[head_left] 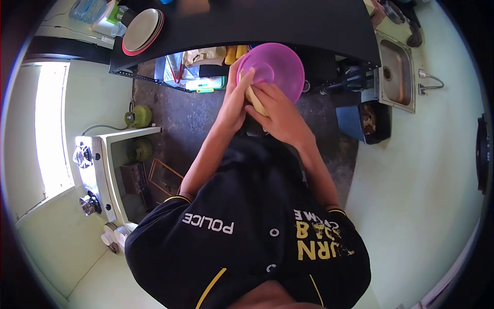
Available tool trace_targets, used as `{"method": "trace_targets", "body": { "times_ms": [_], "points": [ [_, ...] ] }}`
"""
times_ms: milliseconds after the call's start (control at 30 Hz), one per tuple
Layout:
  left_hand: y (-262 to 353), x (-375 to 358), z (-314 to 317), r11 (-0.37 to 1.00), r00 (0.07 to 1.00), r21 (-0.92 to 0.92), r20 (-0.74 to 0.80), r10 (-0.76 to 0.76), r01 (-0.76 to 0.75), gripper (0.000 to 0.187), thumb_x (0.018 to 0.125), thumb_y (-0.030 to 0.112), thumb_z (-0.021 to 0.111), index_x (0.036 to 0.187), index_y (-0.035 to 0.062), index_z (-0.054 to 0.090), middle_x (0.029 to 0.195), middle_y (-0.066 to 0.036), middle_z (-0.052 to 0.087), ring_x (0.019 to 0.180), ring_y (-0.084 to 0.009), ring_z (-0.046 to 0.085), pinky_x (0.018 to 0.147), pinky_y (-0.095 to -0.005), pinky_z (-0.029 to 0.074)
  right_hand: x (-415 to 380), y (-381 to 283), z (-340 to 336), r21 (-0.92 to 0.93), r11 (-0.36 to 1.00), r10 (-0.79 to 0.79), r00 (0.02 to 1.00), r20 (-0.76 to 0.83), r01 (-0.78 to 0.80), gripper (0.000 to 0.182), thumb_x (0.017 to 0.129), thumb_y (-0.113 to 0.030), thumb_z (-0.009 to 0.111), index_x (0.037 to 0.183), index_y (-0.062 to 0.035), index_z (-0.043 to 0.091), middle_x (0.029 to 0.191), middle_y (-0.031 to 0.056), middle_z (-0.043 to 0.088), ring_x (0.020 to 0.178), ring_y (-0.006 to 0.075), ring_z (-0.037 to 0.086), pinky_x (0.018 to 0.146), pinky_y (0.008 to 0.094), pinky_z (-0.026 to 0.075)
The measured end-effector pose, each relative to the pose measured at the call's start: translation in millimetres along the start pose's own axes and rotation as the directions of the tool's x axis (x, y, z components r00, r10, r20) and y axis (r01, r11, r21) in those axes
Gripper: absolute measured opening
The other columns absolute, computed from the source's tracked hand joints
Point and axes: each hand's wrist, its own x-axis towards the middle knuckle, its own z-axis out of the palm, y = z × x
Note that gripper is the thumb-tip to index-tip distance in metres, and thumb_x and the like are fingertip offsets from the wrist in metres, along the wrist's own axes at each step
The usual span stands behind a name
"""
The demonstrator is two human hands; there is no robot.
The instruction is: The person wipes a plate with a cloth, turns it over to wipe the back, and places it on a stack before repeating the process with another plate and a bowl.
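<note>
A pink plastic bowl [289,69] is held up in front of my chest, tilted, near the front edge of the black table. My left hand [234,105] grips its left side, with the thumb over the near rim and the fingers mostly behind the bowl. My right hand [282,116] closes on a bunched pale yellow cloth [256,101] at the bowl's near side. The cloth lies between the two hands, and part of it is hidden by the right fingers.
Stacked plates [141,31] stand on the black table [231,23] at the left end. A steel sink [399,77] is on the right, above a dark bin [380,123]. The stove [92,170] and a green gas cylinder [139,116] stand at left. Several items fill the shelf below the table.
</note>
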Motion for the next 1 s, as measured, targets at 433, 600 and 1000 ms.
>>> {"method": "trace_targets", "body": {
  "times_ms": [433, 600, 1000],
  "points": [
    [78, 92, -84, 0.977, 0.977, 0.011, -0.001, 0.212, -0.212, 0.054, 0.114, 0.029, 0.046, 0.164, 0.0137, 0.031, 0.157, -0.014, 0.047, 0.139, -0.0272, 0.055, 0.102, -0.0456, 0.059, 162, 16, -19, -0.549, 0.822, -0.289, 0.942, -0.171, 0.153, 0.042, 0.086, -0.006, 0.071, 0.128, -0.0047, 0.071, 0.121, 0.0098, 0.07, 0.112, 0.0287, 0.066, 0.091, 0.0399, 0.054],
    [90, 122, -86, 0.85, 0.879, 0.33, -0.104, 0.465, -0.41, 0.048, 0.112, 0.026, 0.05, 0.155, 0.0057, 0.047, 0.148, -0.015, 0.055, 0.133, -0.0249, 0.058, 0.109, -0.0388, 0.05, 189, 38, 32, -0.733, 0.67, -0.056, 0.993, 0.101, 0.112, 0.042, 0.081, -0.003, 0.069, 0.122, -0.0069, 0.072, 0.125, 0.0065, 0.071, 0.119, 0.0296, 0.064, 0.095, 0.0423, 0.054],
    [73, 141, -130, 0.908, 0.948, 0.332, -0.099, 0.303, -0.256, 0.049, 0.102, 0.017, 0.061, 0.149, 0.0069, 0.056, 0.135, -0.019, 0.055, 0.125, -0.0302, 0.06, 0.109, -0.0402, 0.046, 203, 56, 108, 0.518, 0.683, 0.518, 0.842, 0.153, -0.515, 0.029, 0.099, -0.015, 0.072, 0.124, -0.0011, 0.075, 0.11, 0.013, 0.079, 0.094, 0.0176, 0.076, 0.08, 0.0333, 0.059]
  ]
}}
